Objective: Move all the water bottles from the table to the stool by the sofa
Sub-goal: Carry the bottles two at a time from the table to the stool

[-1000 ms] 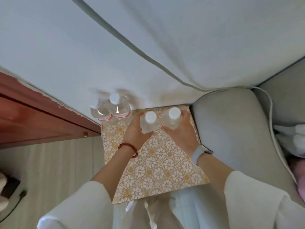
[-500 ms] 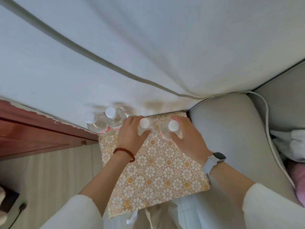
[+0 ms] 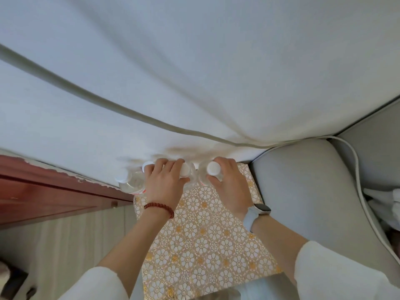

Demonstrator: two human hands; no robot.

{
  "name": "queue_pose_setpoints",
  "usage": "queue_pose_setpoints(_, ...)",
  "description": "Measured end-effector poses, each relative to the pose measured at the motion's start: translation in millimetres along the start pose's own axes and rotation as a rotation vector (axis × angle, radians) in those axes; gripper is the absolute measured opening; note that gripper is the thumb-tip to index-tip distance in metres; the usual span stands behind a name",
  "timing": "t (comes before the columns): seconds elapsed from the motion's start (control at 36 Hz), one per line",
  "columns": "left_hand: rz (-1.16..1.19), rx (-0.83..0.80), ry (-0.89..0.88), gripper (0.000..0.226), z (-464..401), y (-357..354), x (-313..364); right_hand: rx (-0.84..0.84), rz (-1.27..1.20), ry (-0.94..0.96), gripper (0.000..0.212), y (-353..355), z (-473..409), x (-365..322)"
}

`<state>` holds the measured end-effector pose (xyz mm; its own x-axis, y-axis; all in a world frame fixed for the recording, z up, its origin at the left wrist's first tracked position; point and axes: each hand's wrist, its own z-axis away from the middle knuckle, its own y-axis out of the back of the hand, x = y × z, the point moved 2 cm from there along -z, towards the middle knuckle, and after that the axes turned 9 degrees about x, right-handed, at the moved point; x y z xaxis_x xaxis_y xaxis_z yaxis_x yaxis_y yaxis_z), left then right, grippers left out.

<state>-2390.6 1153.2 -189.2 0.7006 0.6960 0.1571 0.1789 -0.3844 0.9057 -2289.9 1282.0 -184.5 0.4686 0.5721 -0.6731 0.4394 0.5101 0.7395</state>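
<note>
The stool (image 3: 203,241) is showing a flat, square top covered in a glossy sheet printed with white flower outlines and small gold blossoms. At its far edge, against the white wall (image 3: 194,61), 4 clear plastic water bottles are standing upright in a row, each rounded at the shoulder and closed with a white cap.

The left hand (image 3: 165,182) is gripping the third bottle (image 3: 187,172), its fingers (image 3: 173,167) curling over the neck while the thumb is pressing the near side. The right hand (image 3: 229,182) is gripping the fourth bottle (image 3: 211,169), fingers wrapping behind the cap and thumb in front.

The first bottle (image 3: 129,182) is standing free at the left corner, a red and white label band showing at its base; the writing is too blurred to read. The second bottle (image 3: 148,166) is mostly hidden behind the left hand, only its cap showing.

A red bead bracelet (image 3: 160,207) is circling the left wrist, and a pale-strapped watch (image 3: 257,213) is sitting on the right. The grey fabric sofa arm (image 3: 307,191) is lying just beside the stool, and a reddish wooden cabinet (image 3: 43,191) is standing to the left.
</note>
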Motion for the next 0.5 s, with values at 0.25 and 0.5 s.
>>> queue_pose_setpoints(0.25, -0.049, 0.066, 0.038, 0.053, 1, -7, -10, 0.09, -0.022, -0.146, 0.038, -25, -9, -13)
queue_pose_setpoints(0.5, -0.035, 0.026, -0.006, 0.066, 4, -9, -15, 0.095, -0.293, -0.316, 0.042, -41, -6, -9)
